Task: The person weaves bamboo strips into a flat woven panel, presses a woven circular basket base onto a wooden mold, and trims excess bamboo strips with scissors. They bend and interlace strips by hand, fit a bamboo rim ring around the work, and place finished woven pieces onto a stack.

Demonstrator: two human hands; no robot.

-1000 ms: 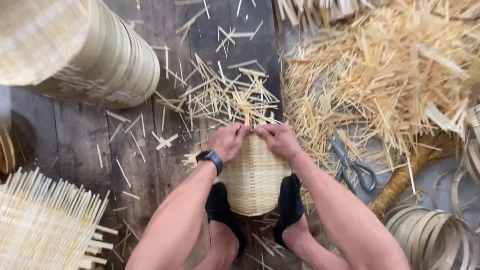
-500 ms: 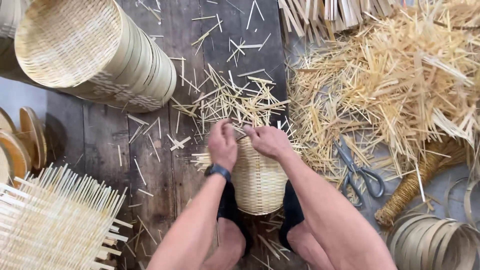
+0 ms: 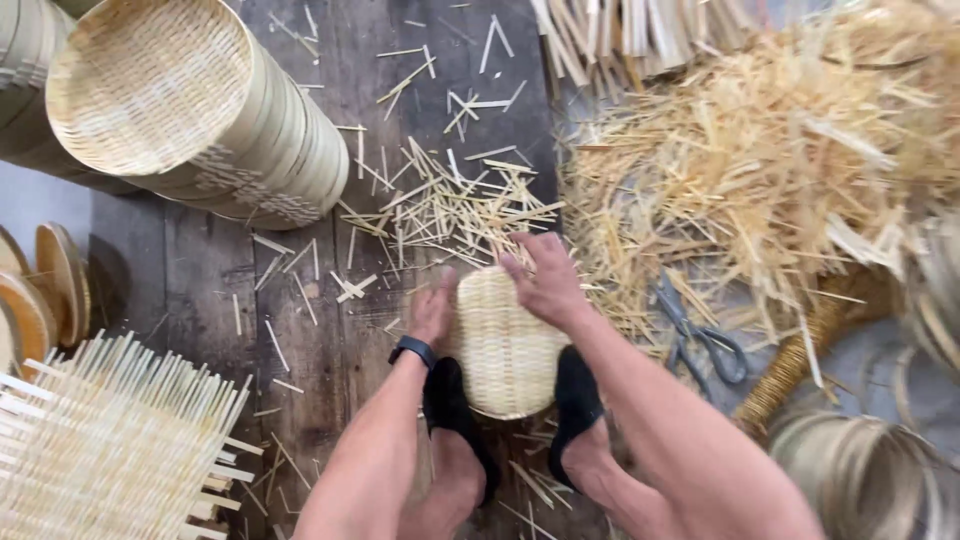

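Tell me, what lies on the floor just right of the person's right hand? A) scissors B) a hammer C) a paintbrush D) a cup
A: grey-handled scissors lie at the edge of the straw pile, just right of the right hand on the small woven basket.
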